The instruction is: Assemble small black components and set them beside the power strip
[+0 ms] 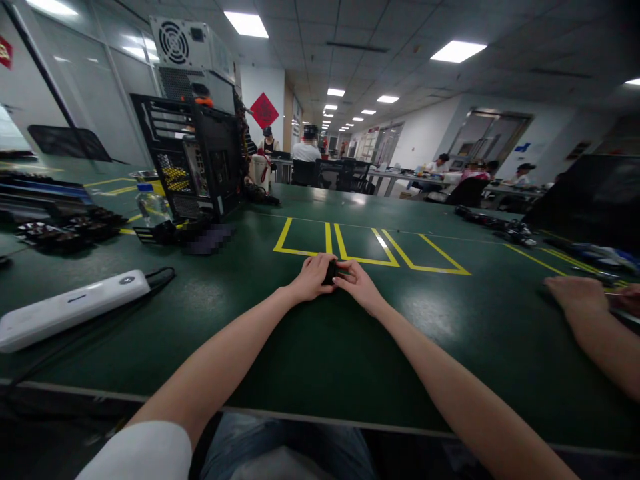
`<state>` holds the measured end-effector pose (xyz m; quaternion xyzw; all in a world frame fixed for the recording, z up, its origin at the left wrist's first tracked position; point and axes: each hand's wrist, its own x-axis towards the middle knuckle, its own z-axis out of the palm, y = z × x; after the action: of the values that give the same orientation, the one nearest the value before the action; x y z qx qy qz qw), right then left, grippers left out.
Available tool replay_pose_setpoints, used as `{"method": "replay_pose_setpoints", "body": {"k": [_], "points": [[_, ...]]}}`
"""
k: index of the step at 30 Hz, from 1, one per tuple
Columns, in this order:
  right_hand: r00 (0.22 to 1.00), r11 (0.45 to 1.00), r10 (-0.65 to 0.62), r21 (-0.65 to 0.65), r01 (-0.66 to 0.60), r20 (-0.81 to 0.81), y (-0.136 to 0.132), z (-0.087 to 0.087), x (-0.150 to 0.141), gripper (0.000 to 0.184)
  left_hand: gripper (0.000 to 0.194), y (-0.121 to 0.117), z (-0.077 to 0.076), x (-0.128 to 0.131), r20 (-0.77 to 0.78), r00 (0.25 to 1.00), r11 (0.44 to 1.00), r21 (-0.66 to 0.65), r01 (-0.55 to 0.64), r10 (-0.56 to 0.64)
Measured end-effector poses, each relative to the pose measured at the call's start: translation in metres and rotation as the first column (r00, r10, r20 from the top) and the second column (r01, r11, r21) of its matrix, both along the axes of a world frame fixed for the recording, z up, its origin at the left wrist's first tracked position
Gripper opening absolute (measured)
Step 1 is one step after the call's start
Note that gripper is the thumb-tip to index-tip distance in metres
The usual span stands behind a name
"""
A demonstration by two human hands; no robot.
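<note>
Both of my hands meet over the middle of the green table (pixel 270 320). A small black object (pixel 331 272) sits between them, mostly hidden by fingers; its kind I cannot make out. My left hand (pixel 311 279) grips it from the left, fingers curled over its far side and thumb on the near side. From the right, my right hand (pixel 356 283) pinches it with thumb and fingertips. Just beyond my hands, yellow tape outlines (pixel 367 262) mark the tabletop.
At the left lies a white power strip (pixel 75 308) with a black cable. Behind it stand a clear bottle (pixel 151 207) and an open black computer case (pixel 200 157). At the right edge a co-worker's hand (pixel 577 293) rests near cables and parts.
</note>
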<state>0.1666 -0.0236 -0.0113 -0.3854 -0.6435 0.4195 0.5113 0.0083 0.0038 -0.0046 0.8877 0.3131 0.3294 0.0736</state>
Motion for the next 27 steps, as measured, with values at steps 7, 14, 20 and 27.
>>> {"method": "replay_pose_setpoints", "body": {"k": [7, 14, 20, 27], "points": [[0.994, 0.995, -0.098, 0.018, 0.097, 0.057, 0.0007, 0.0035, -0.0018, 0.025, 0.054, 0.0003, 0.0002, -0.0008, -0.005, 1.0, 1.0, 0.019, 0.012, -0.012], [0.997, 0.999, -0.018, -0.034, 0.02, 0.078, 0.0025, 0.0034, -0.0004, 0.03, 0.053, 0.0012, -0.0007, -0.0014, -0.008, 1.0, 0.999, 0.03, 0.017, -0.016], [0.999, 0.999, 0.048, 0.005, -0.048, 0.026, -0.0029, 0.0036, 0.0, 0.027, 0.054, 0.0012, 0.0001, -0.0018, -0.006, 1.0, 0.999, 0.031, 0.014, -0.014], [0.997, 0.998, -0.057, 0.032, 0.056, 0.054, -0.0018, 0.0065, -0.003, 0.025, 0.053, 0.0032, -0.0018, 0.0002, -0.005, 1.0, 0.999, 0.033, 0.002, -0.001]]}}
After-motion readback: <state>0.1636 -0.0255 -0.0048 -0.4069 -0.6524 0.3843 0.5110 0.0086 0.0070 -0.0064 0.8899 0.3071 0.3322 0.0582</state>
